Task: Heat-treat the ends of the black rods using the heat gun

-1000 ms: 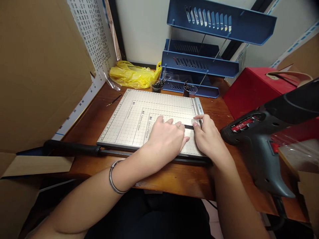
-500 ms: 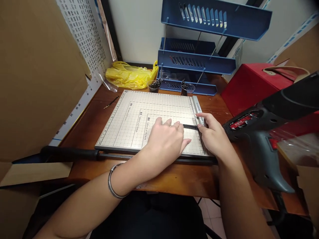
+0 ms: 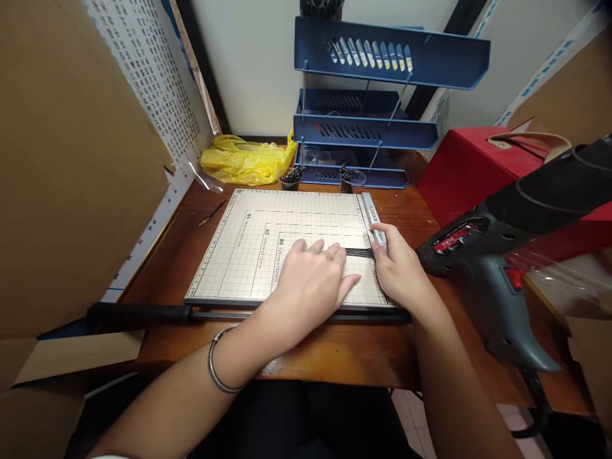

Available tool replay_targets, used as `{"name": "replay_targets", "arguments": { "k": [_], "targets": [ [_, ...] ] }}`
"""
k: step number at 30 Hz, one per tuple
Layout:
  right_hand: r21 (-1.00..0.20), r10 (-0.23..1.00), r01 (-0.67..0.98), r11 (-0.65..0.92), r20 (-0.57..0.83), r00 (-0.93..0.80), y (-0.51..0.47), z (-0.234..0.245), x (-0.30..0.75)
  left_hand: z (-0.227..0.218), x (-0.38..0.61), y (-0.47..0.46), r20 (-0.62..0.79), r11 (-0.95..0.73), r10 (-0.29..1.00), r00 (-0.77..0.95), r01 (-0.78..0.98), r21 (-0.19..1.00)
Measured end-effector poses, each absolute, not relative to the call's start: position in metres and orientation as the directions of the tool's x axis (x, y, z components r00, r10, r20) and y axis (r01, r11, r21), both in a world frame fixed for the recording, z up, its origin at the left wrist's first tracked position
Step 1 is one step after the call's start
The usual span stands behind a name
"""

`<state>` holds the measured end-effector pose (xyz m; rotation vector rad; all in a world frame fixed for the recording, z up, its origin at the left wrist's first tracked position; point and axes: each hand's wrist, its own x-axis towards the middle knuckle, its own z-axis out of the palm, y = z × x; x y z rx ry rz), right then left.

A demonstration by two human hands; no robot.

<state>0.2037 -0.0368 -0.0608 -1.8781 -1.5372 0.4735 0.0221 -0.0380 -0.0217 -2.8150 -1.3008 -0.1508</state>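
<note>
A paper cutter (image 3: 248, 255) with a cream gridded board lies in front of me. Several thin black strands (image 3: 359, 252), wires or tubes I cannot tell which, lie side by side across its right part. My left hand (image 3: 313, 274) rests flat on the board, fingers over the strands' left part, thumb spread toward me. At the cutter's right rail (image 3: 371, 213), my right hand (image 3: 399, 264) has its thumb at the strands' right ends and its index finger stretched along the rail; its other fingers are hidden. The cutter's black-handled arm (image 3: 143, 314) is down along the front edge.
Behind the cutter stand two clear cups (image 3: 290, 180) of black strands, a yellow plastic bag (image 3: 246, 159) and a blue tiered tray rack (image 3: 363, 131). A grey heat gun (image 3: 497, 268) and a red box (image 3: 471, 162) are on the right. Cardboard (image 3: 71, 159) walls the left side.
The camera view has shifted slightly, so the scene sits a little lower and further left. Both hands keep nearly the same places on the cutter.
</note>
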Motion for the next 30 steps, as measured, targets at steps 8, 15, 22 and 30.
{"name": "replay_targets", "arguments": {
  "k": [8, 15, 22, 30],
  "targets": [
    [-0.704, 0.966, 0.699, -0.122, 0.077, 0.246, -0.037, -0.058, 0.204, -0.021, 0.022, -0.04, 0.074, -0.661, 0.749, 0.658, 0.75, 0.018],
    [-0.706, 0.964, 0.706, -0.058, 0.144, 0.222, -0.034, -0.065, 0.204, -0.021, 0.023, -0.041, 0.073, -0.663, 0.746, 0.661, 0.749, -0.002],
    [-0.682, 0.966, 0.73, -0.046, 0.155, 0.206, -0.035, -0.067, 0.203, -0.02, 0.023, -0.041, 0.077, -0.668, 0.741, 0.667, 0.744, -0.011],
    [-0.699, 0.961, 0.715, -0.01, 0.192, 0.2, -0.035, -0.069, 0.205, -0.021, 0.02, -0.045, 0.118, -0.688, 0.718, 0.686, 0.725, -0.029]
  ]
}}
